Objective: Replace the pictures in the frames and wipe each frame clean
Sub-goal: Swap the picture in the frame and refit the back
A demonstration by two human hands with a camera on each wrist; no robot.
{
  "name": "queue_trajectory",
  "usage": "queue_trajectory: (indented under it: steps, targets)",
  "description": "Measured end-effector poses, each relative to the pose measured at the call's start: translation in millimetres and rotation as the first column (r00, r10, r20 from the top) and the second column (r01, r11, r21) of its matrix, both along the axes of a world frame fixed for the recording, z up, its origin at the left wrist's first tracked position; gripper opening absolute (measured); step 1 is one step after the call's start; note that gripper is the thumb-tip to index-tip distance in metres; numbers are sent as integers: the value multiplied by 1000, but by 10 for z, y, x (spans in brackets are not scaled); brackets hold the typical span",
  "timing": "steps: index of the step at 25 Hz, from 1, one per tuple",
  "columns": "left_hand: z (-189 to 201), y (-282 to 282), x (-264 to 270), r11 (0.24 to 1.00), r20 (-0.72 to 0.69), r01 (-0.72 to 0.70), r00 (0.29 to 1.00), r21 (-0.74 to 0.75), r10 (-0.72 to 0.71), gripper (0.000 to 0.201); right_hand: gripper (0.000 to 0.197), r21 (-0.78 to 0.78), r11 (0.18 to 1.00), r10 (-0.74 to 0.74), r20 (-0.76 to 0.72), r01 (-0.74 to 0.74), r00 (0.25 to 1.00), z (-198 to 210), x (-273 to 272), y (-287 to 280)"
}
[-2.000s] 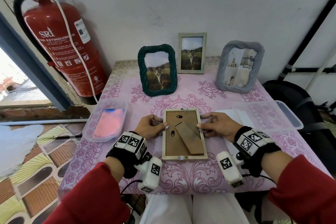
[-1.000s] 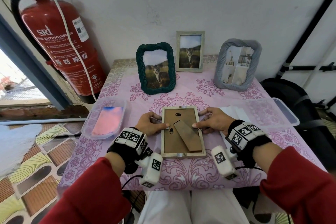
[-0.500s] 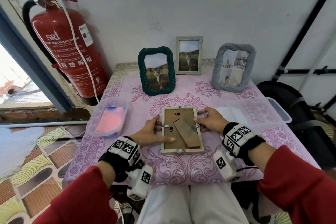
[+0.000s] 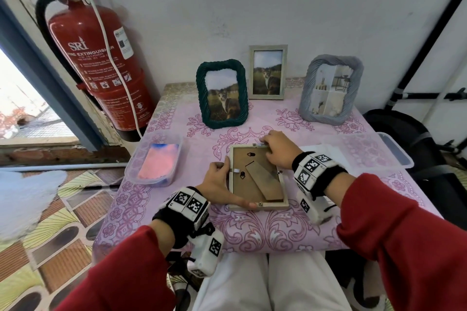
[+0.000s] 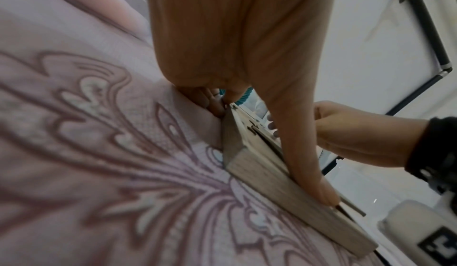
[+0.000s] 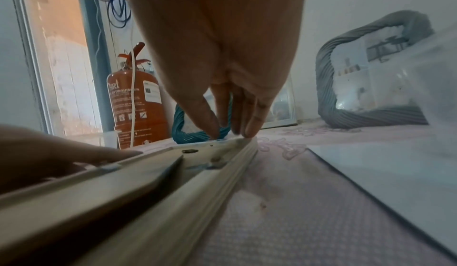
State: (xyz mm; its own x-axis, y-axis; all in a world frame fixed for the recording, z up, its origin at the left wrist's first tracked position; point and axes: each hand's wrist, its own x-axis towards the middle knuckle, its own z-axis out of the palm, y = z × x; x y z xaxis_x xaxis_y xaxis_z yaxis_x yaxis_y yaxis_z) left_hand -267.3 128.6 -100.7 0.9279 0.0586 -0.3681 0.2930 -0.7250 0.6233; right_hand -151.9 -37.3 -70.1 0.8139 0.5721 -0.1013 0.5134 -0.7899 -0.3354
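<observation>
A light wooden picture frame (image 4: 257, 179) lies face down on the pink tablecloth, its brown backing and stand leg facing up. My left hand (image 4: 223, 182) grips its left rail, fingers curled by the side tab and thumb stretched along the near rail (image 5: 304, 164). My right hand (image 4: 274, 150) reaches over the far right corner. Its thumb and fingertips (image 6: 249, 131) pinch at the metal tab on the far rail. White photo paper (image 4: 331, 156) lies just right of the frame.
A green rope frame (image 4: 222, 93), a small wooden frame (image 4: 267, 72) and a grey frame (image 4: 331, 88) stand along the wall. A tub with a pink cloth (image 4: 158, 161) sits left, a clear tub (image 4: 369, 151) right. A fire extinguisher (image 4: 101, 70) hangs left of the table.
My right hand moved from the frame's right rail up to its far right corner. My left thumb slid down along the near rail while the fingers stayed at the left side.
</observation>
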Motion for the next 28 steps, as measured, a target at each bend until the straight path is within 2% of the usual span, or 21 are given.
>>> queue_trajectory:
  steps: [2,6,12,19,22,24,26,28]
  targets:
    - [-1,9,-3,1000,-12,7,1000,-12,-7,156,34,-35,999,7,45,-6,999,-43,-15,3]
    - [-21,17,-1,1000,-6,-1,1000,-17,1,157,38,-107,994,42,115,-29,993,-44,-46,13]
    - [-46,24,12,1000,-5,5,1000,-10,-5,155,34,-197,978,100,128,-73,987,-1,-68,21]
    - [-32,20,10,1000,-9,10,1000,-9,-10,156,34,-132,987,104,94,-91,990,-34,-60,-20]
    - [-45,14,5,1000,-4,1,1000,-9,-1,149,43,-98,990,102,51,-97,993,-6,-35,-61]
    - [-52,22,3,1000,-4,-7,1000,-18,7,147,49,-19,999,49,10,-48,999,16,-33,-91]
    - [-54,25,3,1000,-7,-8,1000,-26,8,145,48,20,1000,22,7,-22,1000,29,-41,-106]
    - [-53,26,4,1000,-7,-5,1000,-26,5,143,45,-7,999,38,20,-38,999,30,-41,-94]
